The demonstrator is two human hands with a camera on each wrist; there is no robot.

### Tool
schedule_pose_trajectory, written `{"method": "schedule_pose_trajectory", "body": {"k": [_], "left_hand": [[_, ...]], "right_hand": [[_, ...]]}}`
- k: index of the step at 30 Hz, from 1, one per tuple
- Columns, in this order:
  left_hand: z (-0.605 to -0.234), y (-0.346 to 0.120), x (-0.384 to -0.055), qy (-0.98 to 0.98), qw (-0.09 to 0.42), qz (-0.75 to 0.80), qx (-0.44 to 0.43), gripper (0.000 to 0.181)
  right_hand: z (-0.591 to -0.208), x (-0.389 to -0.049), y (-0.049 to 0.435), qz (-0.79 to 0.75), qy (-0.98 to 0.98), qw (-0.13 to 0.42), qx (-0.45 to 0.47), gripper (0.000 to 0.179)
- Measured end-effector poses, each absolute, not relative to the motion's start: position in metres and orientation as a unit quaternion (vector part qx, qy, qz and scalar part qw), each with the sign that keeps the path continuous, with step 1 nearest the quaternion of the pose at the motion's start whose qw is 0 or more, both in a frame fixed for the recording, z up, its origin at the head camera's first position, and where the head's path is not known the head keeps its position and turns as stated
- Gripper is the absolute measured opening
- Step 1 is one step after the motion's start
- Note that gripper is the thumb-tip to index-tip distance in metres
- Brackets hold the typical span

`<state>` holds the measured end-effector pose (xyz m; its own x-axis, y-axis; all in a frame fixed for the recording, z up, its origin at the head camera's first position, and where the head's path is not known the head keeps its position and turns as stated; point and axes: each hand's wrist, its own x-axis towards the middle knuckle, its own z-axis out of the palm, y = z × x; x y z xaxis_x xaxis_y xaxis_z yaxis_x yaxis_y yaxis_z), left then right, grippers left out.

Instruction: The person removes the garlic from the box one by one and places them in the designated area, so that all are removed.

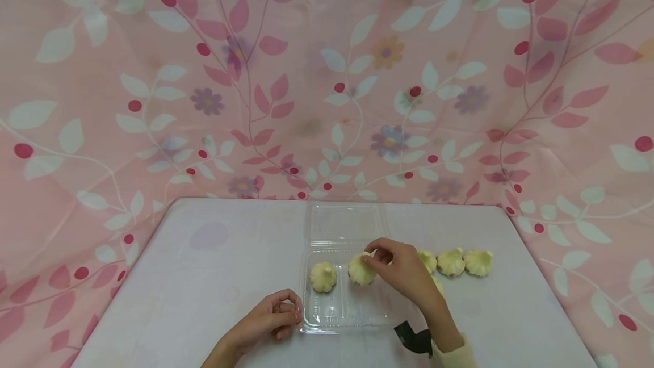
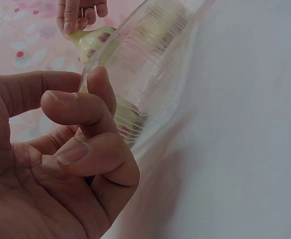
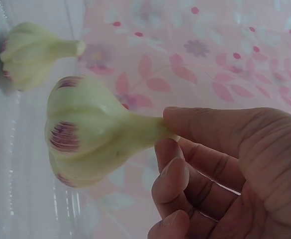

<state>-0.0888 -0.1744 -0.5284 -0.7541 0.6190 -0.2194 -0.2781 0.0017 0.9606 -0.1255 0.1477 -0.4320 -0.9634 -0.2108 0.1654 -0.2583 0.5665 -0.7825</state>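
Observation:
My right hand [image 1: 403, 268] pinches the stem of a pale garlic bulb [image 1: 360, 270] between thumb and fingers, over the clear plastic container [image 1: 334, 327]. Purple streaks mark this bulb's rounded side in the right wrist view. A second garlic bulb [image 1: 323, 276] sits inside the container toward its left, stem up. At the container's left edge, my left hand [image 1: 268, 318] holds the rim with curled fingers; the left wrist view has the fingertips [image 2: 100, 79] right at that thin clear edge.
Several more garlic bulbs [image 1: 451, 262] stand on the white table [image 1: 511, 322] to the right, partly hidden behind my right hand. The container's clear lid [image 1: 347, 223] lies folded back. A black strap [image 1: 414, 338] hangs by the right wrist. Floral pink cloth [image 1: 317, 72] rises behind the table.

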Motion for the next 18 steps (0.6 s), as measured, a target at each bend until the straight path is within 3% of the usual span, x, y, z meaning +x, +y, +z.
{"method": "schedule_pose_trajectory", "body": {"k": [18], "left_hand": [[-0.525, -0.174, -0.088, 0.636, 0.322, 0.69, 0.128, 0.032]], "right_hand": [[-0.415, -0.121, 0.169, 0.452, -0.88, 0.066, 0.13, 0.01]]}}
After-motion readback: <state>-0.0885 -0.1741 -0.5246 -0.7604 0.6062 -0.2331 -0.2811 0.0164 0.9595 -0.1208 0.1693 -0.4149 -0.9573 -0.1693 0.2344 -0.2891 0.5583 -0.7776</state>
